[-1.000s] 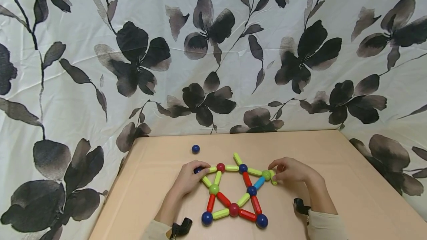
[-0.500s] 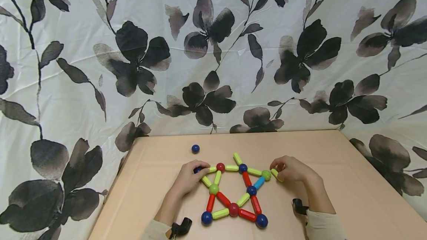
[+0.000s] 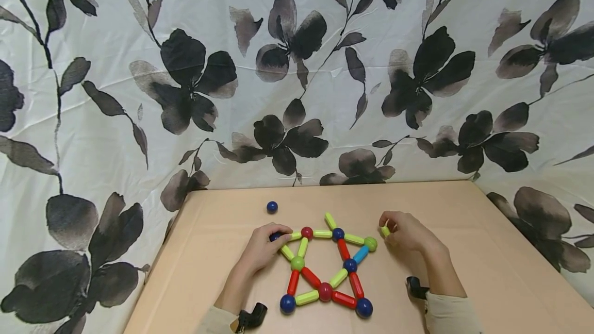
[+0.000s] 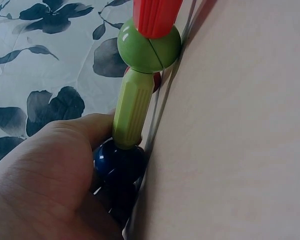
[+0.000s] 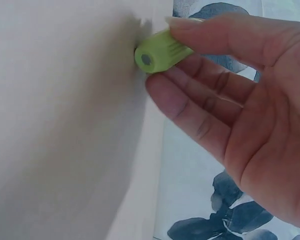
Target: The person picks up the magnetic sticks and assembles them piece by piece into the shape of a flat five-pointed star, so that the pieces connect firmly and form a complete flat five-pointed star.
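My right hand pinches a yellow-green magnetic rod between thumb and fingers, its metal-tipped end showing in the right wrist view. The hand is a short way right of the green ball, the right corner of a figure of balls and rods lying on the table. At the figure's left corner, my left hand grips a dark blue ball, partly hidden by the fingers. From this ball a yellow-green rod runs to another green ball. Red balls, blue balls and red rods make up other parts.
A loose blue ball lies behind the figure, towards the back edge of the tan table. One yellow-green rod sticks out backwards from the figure. A flower-patterned cloth hangs behind the table.
My right hand has drawn the yellow-green rod away from the green ball, and the rod has turned in the fingers. My left hand stays on the blue ball.
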### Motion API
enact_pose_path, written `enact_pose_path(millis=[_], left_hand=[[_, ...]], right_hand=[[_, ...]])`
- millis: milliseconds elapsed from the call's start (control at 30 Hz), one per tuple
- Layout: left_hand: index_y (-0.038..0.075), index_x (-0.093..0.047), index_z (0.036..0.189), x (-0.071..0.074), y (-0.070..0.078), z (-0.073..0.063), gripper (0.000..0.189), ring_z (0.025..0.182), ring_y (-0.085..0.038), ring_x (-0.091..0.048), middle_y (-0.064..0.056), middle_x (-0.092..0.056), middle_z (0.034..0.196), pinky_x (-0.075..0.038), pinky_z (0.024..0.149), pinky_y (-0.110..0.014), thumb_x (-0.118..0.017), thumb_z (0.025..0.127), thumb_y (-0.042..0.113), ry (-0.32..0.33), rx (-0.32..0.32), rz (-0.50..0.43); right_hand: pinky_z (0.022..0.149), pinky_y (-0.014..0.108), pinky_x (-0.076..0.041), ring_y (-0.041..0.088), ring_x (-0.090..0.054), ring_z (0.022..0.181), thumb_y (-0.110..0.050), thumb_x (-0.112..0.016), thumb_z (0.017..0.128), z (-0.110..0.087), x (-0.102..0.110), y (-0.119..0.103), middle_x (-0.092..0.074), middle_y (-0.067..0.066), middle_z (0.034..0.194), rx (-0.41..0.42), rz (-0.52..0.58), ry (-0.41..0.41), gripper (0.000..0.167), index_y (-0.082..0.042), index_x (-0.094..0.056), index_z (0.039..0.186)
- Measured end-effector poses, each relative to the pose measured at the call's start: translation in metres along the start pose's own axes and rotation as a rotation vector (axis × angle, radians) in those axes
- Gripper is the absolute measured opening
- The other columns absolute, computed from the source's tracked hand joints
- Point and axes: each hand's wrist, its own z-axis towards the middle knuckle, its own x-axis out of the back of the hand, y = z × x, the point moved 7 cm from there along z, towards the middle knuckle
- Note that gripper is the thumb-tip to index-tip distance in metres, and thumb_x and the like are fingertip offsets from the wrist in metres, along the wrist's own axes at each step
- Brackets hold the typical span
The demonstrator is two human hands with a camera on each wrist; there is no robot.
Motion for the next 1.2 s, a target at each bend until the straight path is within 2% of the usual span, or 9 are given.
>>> enact_pose_path(millis=[300,433,533,600,733,967,1200], left_hand=[[0.021,-0.079,0.110,-0.001,0.000,0.000,0.014,0.114,-0.017,-0.067,0.009,-0.074,0.111,-0.048,0.107,-0.047,-0.072,0.099,0.025,0.002,-0.013,0.004],[0.021,-0.079,0.110,-0.001,0.000,0.001,0.013,0.114,-0.017,-0.067,0.009,-0.074,0.110,-0.048,0.107,-0.047,-0.072,0.099,0.025,0.006,-0.010,0.001],[0.021,-0.079,0.110,-0.001,0.000,0.001,0.013,0.114,-0.018,-0.067,0.009,-0.074,0.110,-0.048,0.107,-0.048,-0.072,0.099,0.025,0.007,-0.011,0.000],[0.021,-0.079,0.110,-0.001,-0.001,0.001,0.013,0.114,-0.018,-0.067,0.009,-0.074,0.110,-0.048,0.107,-0.048,-0.072,0.099,0.026,0.008,-0.007,-0.002],[0.021,-0.079,0.109,-0.001,-0.001,0.001,0.013,0.113,-0.018,-0.067,0.009,-0.074,0.109,-0.047,0.107,-0.049,-0.072,0.099,0.025,0.010,-0.004,-0.004],[0.020,-0.079,0.110,0.001,0.001,0.001,0.014,0.113,-0.020,-0.067,0.007,-0.075,0.110,-0.048,0.107,-0.050,-0.072,0.099,0.026,0.014,-0.015,-0.004],[0.021,-0.079,0.110,0.000,0.000,0.002,0.014,0.114,-0.019,-0.067,0.007,-0.074,0.111,-0.048,0.107,-0.049,-0.071,0.100,0.026,0.003,-0.009,-0.001]], right_hand=[[0.066,0.029,-0.043,0.020,-0.052,0.079,0.010,-0.070,0.082,0.005,0.011,-0.010,-0.057,0.005,0.085,0.095,-0.002,0.123,0.027,-0.009,-0.061,0.100],[0.068,0.028,-0.048,0.018,-0.056,0.081,0.009,-0.074,0.082,0.006,0.017,-0.020,-0.061,0.004,0.087,0.162,-0.003,0.184,0.029,-0.011,-0.059,0.098],[0.073,0.032,-0.055,0.018,-0.063,0.085,0.008,-0.076,0.083,0.006,0.020,-0.028,-0.064,0.003,0.089,0.183,-0.007,0.219,0.029,-0.010,-0.059,0.098],[0.077,0.035,-0.058,0.019,-0.066,0.089,0.009,-0.077,0.083,0.007,0.020,-0.033,-0.065,0.003,0.092,0.183,-0.001,0.227,0.029,-0.009,-0.060,0.099],[0.079,0.035,-0.060,0.020,-0.067,0.093,0.007,-0.078,0.084,0.009,0.015,-0.046,-0.066,0.002,0.094,0.185,0.018,0.226,0.030,-0.012,-0.062,0.100],[0.084,0.039,-0.061,0.017,-0.067,0.090,0.001,-0.082,0.085,0.011,0.004,-0.075,-0.067,-0.001,0.095,0.222,0.091,0.235,0.028,-0.014,-0.063,0.101],[0.083,0.026,-0.059,0.015,-0.069,0.090,0.000,-0.083,0.085,0.017,-0.012,-0.092,-0.068,-0.001,0.096,0.267,0.250,0.191,0.029,-0.015,-0.064,0.102]])
